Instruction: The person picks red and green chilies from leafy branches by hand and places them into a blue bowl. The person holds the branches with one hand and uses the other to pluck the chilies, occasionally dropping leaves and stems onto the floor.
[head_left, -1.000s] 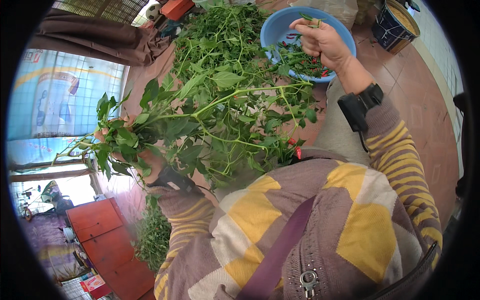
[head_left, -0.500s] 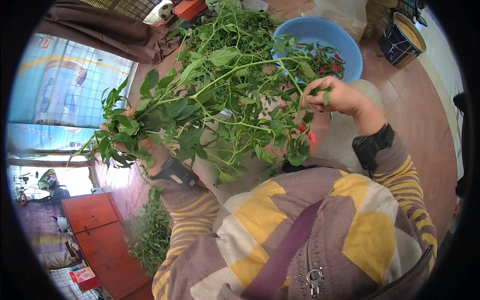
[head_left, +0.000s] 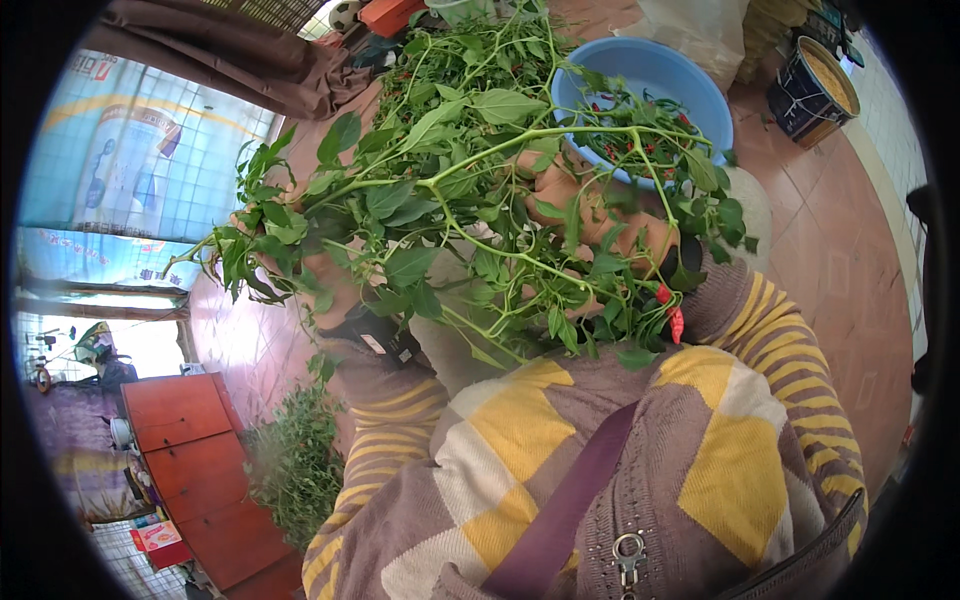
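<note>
A leafy chili pepper plant is held up in front of me, its forked green stems spreading to the right. My left hand is closed around the base of its stems, with leaves covering most of the fingers. Behind the branches, my right hand reaches in among the leaves with curled fingers; what they pinch is hidden. Red chilies hang from a lower branch near my right wrist. Just beyond the right hand stands a blue basin with red and green chilies inside.
A heap of cut chili plants lies at the far side, and another leafy pile lies on the floor at left. A dark bucket with yellowish contents stands far right. A red-brown cabinet is at lower left.
My right hand has moved left, from beside the basin to behind the plant's branches. The plant has shifted right, and its branch tips now overlap the basin and my right wrist.
</note>
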